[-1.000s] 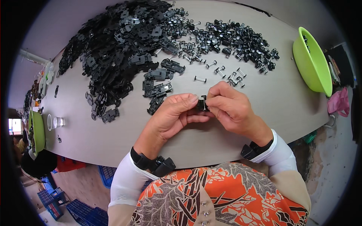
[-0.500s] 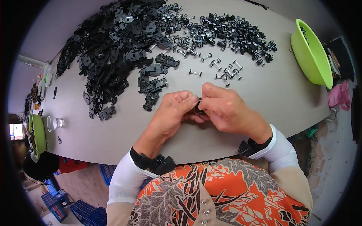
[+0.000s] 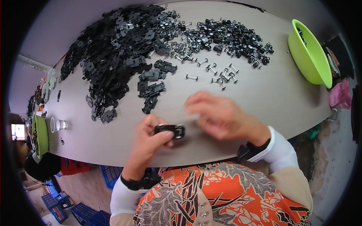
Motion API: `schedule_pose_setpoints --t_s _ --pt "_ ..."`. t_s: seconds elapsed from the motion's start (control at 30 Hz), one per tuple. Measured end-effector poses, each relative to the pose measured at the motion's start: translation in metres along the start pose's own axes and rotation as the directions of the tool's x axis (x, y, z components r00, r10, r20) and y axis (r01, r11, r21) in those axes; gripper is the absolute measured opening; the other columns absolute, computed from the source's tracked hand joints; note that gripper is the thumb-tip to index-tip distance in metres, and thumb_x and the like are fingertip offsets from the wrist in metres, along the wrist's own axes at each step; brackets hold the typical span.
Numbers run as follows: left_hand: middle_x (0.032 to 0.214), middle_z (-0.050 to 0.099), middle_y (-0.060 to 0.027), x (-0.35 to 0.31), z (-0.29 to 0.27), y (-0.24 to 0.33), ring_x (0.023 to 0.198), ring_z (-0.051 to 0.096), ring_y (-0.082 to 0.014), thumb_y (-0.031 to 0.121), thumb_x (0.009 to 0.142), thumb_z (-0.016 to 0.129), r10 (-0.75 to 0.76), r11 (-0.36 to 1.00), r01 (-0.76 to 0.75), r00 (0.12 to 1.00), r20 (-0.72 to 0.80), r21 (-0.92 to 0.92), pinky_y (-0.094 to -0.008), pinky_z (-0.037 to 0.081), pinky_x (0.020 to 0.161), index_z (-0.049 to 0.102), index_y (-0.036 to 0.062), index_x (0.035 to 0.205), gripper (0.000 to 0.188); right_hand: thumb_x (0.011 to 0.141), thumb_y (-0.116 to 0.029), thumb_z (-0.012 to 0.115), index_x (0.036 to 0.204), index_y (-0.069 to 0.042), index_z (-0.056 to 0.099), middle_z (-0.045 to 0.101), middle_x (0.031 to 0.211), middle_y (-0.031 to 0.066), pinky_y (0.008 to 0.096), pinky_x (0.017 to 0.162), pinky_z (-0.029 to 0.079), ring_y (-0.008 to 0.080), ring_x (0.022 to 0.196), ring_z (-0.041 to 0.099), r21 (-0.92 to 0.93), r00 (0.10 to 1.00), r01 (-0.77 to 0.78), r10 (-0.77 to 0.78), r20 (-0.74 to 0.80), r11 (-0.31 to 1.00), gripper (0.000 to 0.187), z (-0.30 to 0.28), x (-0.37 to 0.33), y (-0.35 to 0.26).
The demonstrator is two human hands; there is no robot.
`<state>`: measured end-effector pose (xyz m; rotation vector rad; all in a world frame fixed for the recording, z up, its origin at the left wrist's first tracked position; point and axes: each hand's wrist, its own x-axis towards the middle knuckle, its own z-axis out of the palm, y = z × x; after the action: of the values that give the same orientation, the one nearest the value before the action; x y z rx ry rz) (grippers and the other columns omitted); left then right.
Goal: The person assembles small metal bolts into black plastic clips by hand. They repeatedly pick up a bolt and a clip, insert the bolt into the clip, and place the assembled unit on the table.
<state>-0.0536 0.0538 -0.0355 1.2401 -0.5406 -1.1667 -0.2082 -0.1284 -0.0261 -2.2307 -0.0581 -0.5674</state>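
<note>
Thumb and fingers of my left hand (image 3: 149,136) are closed on a black toy car chassis (image 3: 163,129). It lies level above the near part of the table, with wheels showing at its ends. To its right, my right hand (image 3: 220,116) is apart from it and blurred by motion. Its fingers stretch out to the left, and I see nothing held in them. Beyond the right hand lie several loose wheel axles (image 3: 192,77), thin metal rods with small black ends. Some black chassis plates (image 3: 152,89) lie beyond the left hand.
A large heap of black chassis plates (image 3: 109,49) covers the far left of the table (image 3: 264,101). Wheels and axles (image 3: 230,35) are piled at the far middle. Green basins stand at the right (image 3: 307,54) and left (image 3: 43,133); a clear cup (image 3: 60,124) is near the left one.
My hands have parted. The left has moved nearer and to the left with the chassis, which now shows plainly. The right has let go and opened its fingers.
</note>
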Motion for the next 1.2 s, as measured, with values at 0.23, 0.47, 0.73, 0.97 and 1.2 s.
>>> schedule_pose_setpoints --t_s 0.23,0.47,0.73,0.97,1.2 --pt "0.071 0.060 -0.0152 -0.130 -0.089 0.013 0.050 0.058 -0.0163 0.000 0.070 0.069 0.077 0.996 -0.056 0.944 -0.321 0.075 -0.0253 0.048 0.046 0.044 0.0036 0.069 0.026 0.067 0.008 0.060 0.090 -0.002 0.057 0.057 0.100 0.0099 0.0385 0.074 0.049 0.0299 0.088 0.059 -0.476 0.990 -0.130 0.136 -0.022 0.870 0.026 -0.051 -0.013 0.040" --pt "0.058 0.056 -0.0005 -0.192 -0.140 -0.003 0.052 0.050 -0.0059 0.004 0.072 0.071 0.137 0.669 0.454 0.703 -0.698 0.588 -0.0222 0.039 0.049 0.059 -0.0005 0.070 0.013 0.068 0.006 0.060 0.085 -0.002 0.056 0.056 0.091 0.0098 0.0371 0.064 0.047 0.0284 0.074 0.059 -0.398 0.967 -0.252 0.245 -0.070 0.882 0.019 -0.043 -0.009 0.045" --pt "0.074 0.062 -0.0093 -0.004 -0.050 0.030 0.061 0.057 -0.0189 0.010 0.080 0.066 0.537 0.281 -0.041 0.835 -0.122 0.959 -0.0301 0.044 0.056 0.065 -0.0017 0.081 0.012 0.072 -0.005 0.064 0.073 0.000 0.057 0.050 0.086 0.0112 0.0380 0.062 0.047 0.0293 0.069 0.056 -0.421 0.954 -0.164 0.251 0.161 0.892 0.009 -0.024 -0.004 0.021" --pt "0.074 0.057 -0.0151 0.054 -0.009 0.025 0.061 0.054 -0.0334 0.005 0.069 0.071 0.291 0.258 -0.106 0.956 0.028 0.960 -0.0366 0.044 0.058 0.054 -0.0011 0.077 0.019 0.073 -0.007 0.067 0.077 0.000 0.058 0.050 0.087 0.0113 0.0383 0.063 0.046 0.0294 0.072 0.056 -0.346 0.961 -0.191 0.246 0.124 0.919 0.012 -0.024 -0.010 0.029" --pt "0.078 0.059 -0.0047 0.063 0.006 0.030 0.049 0.055 -0.0093 -0.006 0.072 0.066 -0.064 0.909 0.117 0.988 -0.143 0.400 -0.0217 0.044 0.041 0.047 0.0011 0.110 0.043 0.074 -0.005 0.066 0.083 0.000 0.057 0.051 0.086 0.0099 0.0362 0.059 0.044 0.0269 0.066 0.054 -0.150 0.977 -0.208 0.212 0.014 0.966 0.014 -0.021 -0.011 0.035"
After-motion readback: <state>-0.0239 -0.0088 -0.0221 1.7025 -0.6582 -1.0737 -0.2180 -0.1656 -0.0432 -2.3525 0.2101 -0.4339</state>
